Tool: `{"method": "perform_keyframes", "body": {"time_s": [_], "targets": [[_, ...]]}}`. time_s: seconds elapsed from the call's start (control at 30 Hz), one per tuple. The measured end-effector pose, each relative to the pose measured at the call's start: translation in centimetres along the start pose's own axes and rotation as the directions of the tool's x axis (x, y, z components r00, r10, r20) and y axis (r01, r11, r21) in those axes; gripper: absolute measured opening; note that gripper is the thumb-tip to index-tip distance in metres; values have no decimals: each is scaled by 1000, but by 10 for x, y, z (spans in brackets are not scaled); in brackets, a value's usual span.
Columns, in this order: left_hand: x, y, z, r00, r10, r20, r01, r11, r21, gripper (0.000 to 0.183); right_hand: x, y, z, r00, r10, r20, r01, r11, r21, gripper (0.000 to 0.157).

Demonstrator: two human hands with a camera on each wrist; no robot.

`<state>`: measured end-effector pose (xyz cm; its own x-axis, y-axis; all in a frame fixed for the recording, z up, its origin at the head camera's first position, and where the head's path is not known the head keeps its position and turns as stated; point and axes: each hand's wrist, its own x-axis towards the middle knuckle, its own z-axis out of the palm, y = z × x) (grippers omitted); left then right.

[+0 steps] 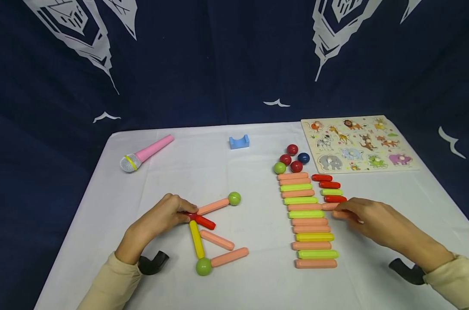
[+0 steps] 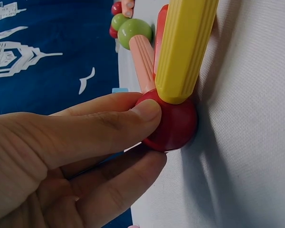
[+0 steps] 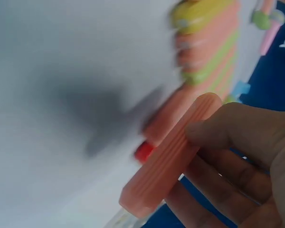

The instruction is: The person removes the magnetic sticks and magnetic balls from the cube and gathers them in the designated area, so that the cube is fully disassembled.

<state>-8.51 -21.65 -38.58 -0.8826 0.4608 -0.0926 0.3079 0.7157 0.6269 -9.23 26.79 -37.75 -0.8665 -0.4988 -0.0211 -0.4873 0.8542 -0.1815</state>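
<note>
My left hand (image 1: 161,219) pinches a red ball (image 2: 178,126) between thumb and fingers, on the left of the white table. From that ball fan out a salmon stick (image 1: 213,206) tipped with a green ball (image 1: 234,198), a short red stick (image 1: 205,222) and a yellow stick (image 1: 197,240). The yellow one runs down to another green ball (image 1: 203,267), which carries a second salmon stick (image 1: 229,257). Between these lies a separate salmon stick (image 1: 217,240). My right hand (image 1: 370,219) holds a ridged salmon stick (image 3: 164,159) beside the long row of sticks (image 1: 316,237).
Short red and green sticks (image 1: 329,184) lie right of the row. Several balls (image 1: 296,166) cluster above it, near an animal puzzle board (image 1: 358,144). A pink toy microphone (image 1: 153,148) and a blue notched block (image 1: 239,142) lie farther back. A dark curtain hangs behind.
</note>
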Motion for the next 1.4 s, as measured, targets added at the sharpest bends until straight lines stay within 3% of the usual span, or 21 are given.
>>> {"method": "perform_keyframes", "body": {"time_s": [0.17,0.33,0.6,0.7,0.83,1.03,1.2,1.3,1.4], "targets": [[0,-1,1,1000,12,1,-12,1000,-7,27,0,10,13,999,-38,0,38,999,-30,41],[-1,-1,1,1000,16,2,-16,1000,0,27,1,13,21,994,-97,-53,93,993,-74,44],[-3,0,-2,1000,18,10,-18,1000,1,27,9,1,19,986,-116,-118,108,992,-67,40],[-4,-1,-4,1000,2,7,-2,1000,1,27,20,-21,16,975,-151,-162,148,989,-28,35],[-4,-2,-5,1000,-8,2,9,1000,-10,27,38,-68,20,972,-188,-141,196,980,45,32],[-2,-2,-4,1000,-7,5,7,1000,-21,27,68,-143,39,931,-340,-135,358,922,150,26],[0,-1,-4,1000,-2,3,2,1000,-18,26,88,-194,55,909,-411,-71,416,880,230,24],[1,-1,-3,1000,0,11,0,1000,-14,26,93,-212,65,898,-437,-50,437,876,204,18],[1,0,-3,1000,-6,18,6,1000,-12,27,95,-222,74,893,-442,-81,449,883,135,13]]}}
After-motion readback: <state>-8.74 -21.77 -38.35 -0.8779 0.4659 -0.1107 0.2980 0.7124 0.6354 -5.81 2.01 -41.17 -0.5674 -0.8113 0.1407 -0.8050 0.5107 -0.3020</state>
